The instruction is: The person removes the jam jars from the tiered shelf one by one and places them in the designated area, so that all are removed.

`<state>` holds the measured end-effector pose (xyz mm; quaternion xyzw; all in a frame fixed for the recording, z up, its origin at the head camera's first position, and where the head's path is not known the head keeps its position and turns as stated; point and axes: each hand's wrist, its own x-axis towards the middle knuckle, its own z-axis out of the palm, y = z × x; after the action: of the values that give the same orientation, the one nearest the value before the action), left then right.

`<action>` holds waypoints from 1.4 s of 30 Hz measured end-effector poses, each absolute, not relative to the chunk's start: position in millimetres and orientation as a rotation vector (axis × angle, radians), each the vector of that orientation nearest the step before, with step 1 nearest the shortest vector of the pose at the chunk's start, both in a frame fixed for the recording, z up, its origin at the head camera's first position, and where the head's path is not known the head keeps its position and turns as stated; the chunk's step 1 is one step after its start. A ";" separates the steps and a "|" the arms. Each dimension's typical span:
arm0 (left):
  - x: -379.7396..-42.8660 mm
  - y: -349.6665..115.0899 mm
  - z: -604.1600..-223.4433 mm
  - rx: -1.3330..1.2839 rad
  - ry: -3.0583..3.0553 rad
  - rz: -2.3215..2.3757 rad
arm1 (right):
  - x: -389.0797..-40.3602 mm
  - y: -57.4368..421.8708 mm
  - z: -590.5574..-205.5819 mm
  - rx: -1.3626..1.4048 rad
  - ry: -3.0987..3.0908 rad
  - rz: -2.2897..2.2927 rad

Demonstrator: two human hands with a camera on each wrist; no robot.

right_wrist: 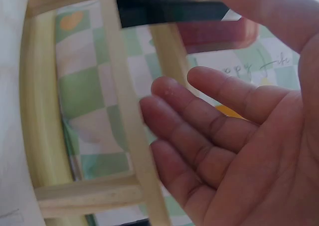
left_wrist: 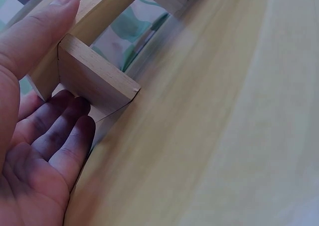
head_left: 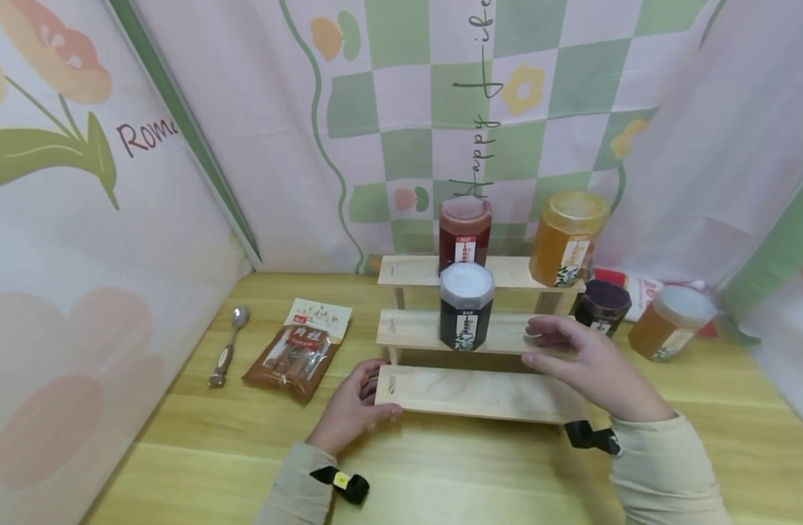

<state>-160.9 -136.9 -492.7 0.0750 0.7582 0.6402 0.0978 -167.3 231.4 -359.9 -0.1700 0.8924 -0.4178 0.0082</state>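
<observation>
- Far left: spoon [head_left: 227, 350] on the table, bowl end away from the person; just right of it, a brown packet [head_left: 289, 357] with a pale top, lying flat.
- Left hand [head_left: 351, 405]: clamped on the near left end of the stand, thumb along the lowest board, fingers curled in by the end support.
- Wooden stand [head_left: 480, 390], mid-table, below the patterned curtain. Should be light and stiff in itself, but probably top-heavy with its load; bare wood, likely not slippery. Best hold: both board ends, low, kept level. Looks: pale, smooth, three stepped tiers; lowest bare.
- Red jar [head_left: 465, 222] on the top tier, partly hidden by the dark jar [head_left: 465, 306] on the middle tier. Both upright. Likely heavy for their size, hard, slick, breakable if glass; take round the body, below the lid. Looks: faceted, pale lids, white labels.
- Amber jar [head_left: 565, 244], top tier, right end: upright, yellowish lid; should handle likewise.
- Right hand [head_left: 591, 357]: fingers and thumb apart, nothing held, at the stand's right side; contact with the wood, cannot tell.
- Beyond, on the table: second dark jar [head_left: 601, 302], then an orange jar [head_left: 666, 328]; red-and-white packaging [head_left: 644, 292] behind.
</observation>
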 end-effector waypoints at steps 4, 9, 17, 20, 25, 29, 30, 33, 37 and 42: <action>-160.5 -134.9 -493.2 0.227 2.231 1.906 | -170.4 239.8 -362.5 -0.508 2.775 -1.322; -160.5 -133.9 -493.9 0.228 2.235 1.911 | -171.6 253.1 -361.8 -0.483 2.828 -1.280; -160.5 -134.2 -493.2 0.215 2.244 1.901 | -173.6 277.6 -364.6 -0.428 2.931 -1.297; -160.0 -135.0 -493.2 0.217 2.242 1.899 | -175.3 286.3 -368.2 -0.395 2.968 -1.335; -160.1 -136.2 -493.6 0.224 2.241 1.901 | -178.6 298.4 -373.1 -0.304 3.038 -1.384; -160.2 -136.7 -493.5 0.229 2.249 1.898 | -180.0 305.7 -375.4 -0.213 3.039 -1.473; -160.0 -136.7 -493.2 0.229 2.252 1.895 | -180.2 306.8 -375.9 -0.181 3.046 -1.494; -159.4 -136.6 -492.7 0.232 2.255 1.892 | -180.6 309.8 -377.1 -0.048 3.071 -1.589; -160.0 -136.5 -493.2 0.239 2.246 1.900 | -183.2 311.8 -375.2 0.332 3.059 -1.777; -161.3 -137.1 -494.5 0.235 2.240 1.902 | -188.5 317.4 -376.0 0.805 2.942 -1.989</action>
<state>-161.3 -137.1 -494.5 0.0792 0.7563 0.6421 0.0970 -188.5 317.4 -376.0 0.2142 0.7828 -0.5293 -0.2475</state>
